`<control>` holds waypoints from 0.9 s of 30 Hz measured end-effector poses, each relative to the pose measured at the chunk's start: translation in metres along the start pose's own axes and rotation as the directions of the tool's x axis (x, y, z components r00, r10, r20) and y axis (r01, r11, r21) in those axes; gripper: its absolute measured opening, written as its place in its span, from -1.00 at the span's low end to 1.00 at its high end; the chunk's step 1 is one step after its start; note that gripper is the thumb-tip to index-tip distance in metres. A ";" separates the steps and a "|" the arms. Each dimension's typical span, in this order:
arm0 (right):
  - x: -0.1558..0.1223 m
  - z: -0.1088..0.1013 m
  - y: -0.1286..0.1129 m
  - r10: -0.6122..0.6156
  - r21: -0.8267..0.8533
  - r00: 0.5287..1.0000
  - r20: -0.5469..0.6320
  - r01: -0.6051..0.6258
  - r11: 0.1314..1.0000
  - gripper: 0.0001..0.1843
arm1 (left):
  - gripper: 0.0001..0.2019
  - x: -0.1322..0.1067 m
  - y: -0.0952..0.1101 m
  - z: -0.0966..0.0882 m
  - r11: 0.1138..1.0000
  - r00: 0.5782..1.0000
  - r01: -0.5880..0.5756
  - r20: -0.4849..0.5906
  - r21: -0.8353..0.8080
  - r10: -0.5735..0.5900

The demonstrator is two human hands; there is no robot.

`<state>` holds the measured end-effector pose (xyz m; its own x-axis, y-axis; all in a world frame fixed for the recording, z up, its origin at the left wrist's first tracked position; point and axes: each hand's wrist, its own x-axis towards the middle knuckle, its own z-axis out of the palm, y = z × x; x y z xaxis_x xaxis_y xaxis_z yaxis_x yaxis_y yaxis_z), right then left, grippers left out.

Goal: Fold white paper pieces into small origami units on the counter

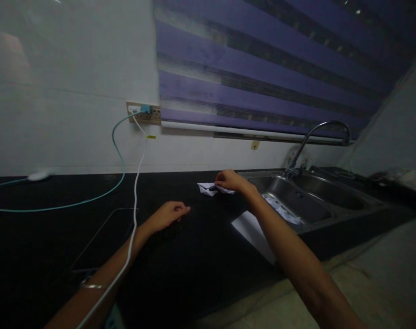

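Observation:
On the black countertop (194, 256), near the wall, lies a white folded paper boat (208, 189). My right hand (230, 179) reaches over to it with thumb and fingers pinched together at its right end. More white folded paper (226, 190) shows just under that hand; I cannot tell whether it is part of the same boat or a second one. My left hand (169, 214) rests low over the counter, its fingers curled in and nothing visible in them. A white sheet of paper (251, 230) lies flat by my right forearm, which partly hides it.
Right of the counter sits a steel double sink (306, 201) with a curved faucet (311, 132); white papers (281, 210) lie in its near basin. A white cable (135, 201) hangs across my left forearm from the wall socket (143, 113). A teal cable (120, 160) loops leftward.

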<state>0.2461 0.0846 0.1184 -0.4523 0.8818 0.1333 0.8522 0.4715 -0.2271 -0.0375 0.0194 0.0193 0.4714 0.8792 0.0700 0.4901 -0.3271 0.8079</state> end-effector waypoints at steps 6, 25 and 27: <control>-0.102 -0.003 0.022 0.252 -0.032 0.949 0.187 -0.251 0.967 -0.30 | -0.55 -0.003 0.004 -0.001 1.000 1.000 -0.002 -0.009 -0.012 0.002; -0.089 0.039 -0.046 0.134 0.956 0.990 -0.034 -0.007 0.292 -0.39 | -0.19 0.011 0.008 0.004 0.730 0.993 0.115 0.096 -0.674 -0.067; -0.071 0.044 -0.061 -0.014 0.970 0.999 -0.029 0.031 0.242 -0.45 | -0.22 0.004 0.019 0.006 0.605 0.986 0.150 0.161 -0.782 -0.037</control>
<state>0.2153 -0.0065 0.0800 -0.4564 0.8745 0.1641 -0.0631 0.1521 -0.9863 -0.0222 0.0147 0.0315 0.5648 0.8234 -0.0551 -0.2061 0.2054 0.9567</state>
